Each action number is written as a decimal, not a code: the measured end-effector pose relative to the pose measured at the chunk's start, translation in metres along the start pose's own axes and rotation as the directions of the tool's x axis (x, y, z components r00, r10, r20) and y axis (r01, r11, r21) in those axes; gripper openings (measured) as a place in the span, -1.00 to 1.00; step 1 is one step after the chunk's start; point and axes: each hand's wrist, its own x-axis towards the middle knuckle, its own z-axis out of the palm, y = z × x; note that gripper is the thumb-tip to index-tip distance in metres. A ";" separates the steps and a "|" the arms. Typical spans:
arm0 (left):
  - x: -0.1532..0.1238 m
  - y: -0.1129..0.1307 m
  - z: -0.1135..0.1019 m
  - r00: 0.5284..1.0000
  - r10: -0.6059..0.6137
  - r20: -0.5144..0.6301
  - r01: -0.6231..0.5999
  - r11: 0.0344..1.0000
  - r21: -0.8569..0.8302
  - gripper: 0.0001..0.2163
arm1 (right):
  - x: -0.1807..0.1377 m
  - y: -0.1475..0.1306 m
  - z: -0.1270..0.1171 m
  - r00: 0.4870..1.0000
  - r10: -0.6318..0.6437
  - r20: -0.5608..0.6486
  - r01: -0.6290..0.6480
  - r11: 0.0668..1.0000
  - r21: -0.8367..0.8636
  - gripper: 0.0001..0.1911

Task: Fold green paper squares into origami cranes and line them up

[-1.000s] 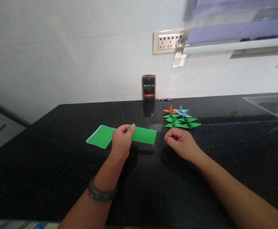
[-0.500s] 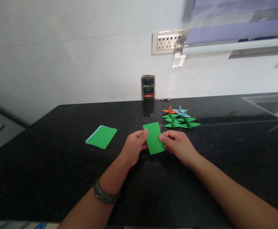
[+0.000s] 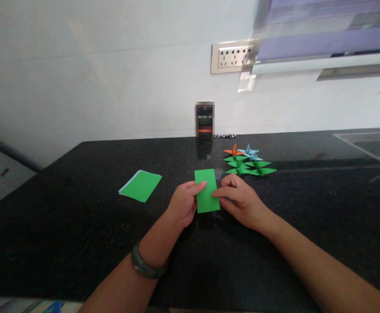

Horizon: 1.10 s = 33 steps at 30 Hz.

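A narrow green rectangle of folded origami paper [image 3: 206, 203] is held up between my hands, above the dark counter. My left hand [image 3: 185, 201] grips its left side, thumb across the front and the other fingers behind. At the right edge my right hand [image 3: 242, 201] pinches the paper, one finger lying on the front face and the thumb near the edge. Several folded paper cranes in green [image 3: 239, 166], orange [image 3: 234, 150] and light blue [image 3: 249, 151] sit just beyond my right hand. A stack of square paper [image 3: 141, 186], green on top, lies to the left.
The black counter [image 3: 79, 243] runs back to a white wall. Against the wall stands a small dark pixelated box [image 3: 205, 119], with a beaded string [image 3: 225, 136] beside it. A sink edge [image 3: 353, 145] lies at the far right. A socket panel [image 3: 232, 56] is on the wall.
The green paper has turned more upright. My right hand has shifted its fingers, one now lying further onto the front face. My left thumb reaches further across the paper. The view has shifted slightly.
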 end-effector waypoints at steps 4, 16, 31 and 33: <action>-0.001 0.000 0.001 0.992 0.072 0.104 -0.066 0.996 -0.062 -0.81 | 0.002 -0.006 0.002 0.999 0.040 0.025 -0.043 0.992 0.122 -0.90; -0.004 -0.003 0.005 0.994 0.077 0.084 -0.075 0.997 -0.028 -0.86 | 0.003 -0.003 0.015 0.749 0.658 -0.077 -0.556 0.688 0.465 -0.78; -0.004 -0.010 0.002 0.951 0.308 0.031 -0.296 0.875 0.382 -0.84 | 0.004 -0.011 0.017 0.729 0.684 0.019 -0.544 0.563 0.623 -0.77; -0.005 -0.010 0.002 0.952 0.303 0.045 -0.296 0.870 0.395 -0.84 | 0.005 -0.012 0.016 0.720 0.694 0.025 -0.520 0.515 0.682 -0.74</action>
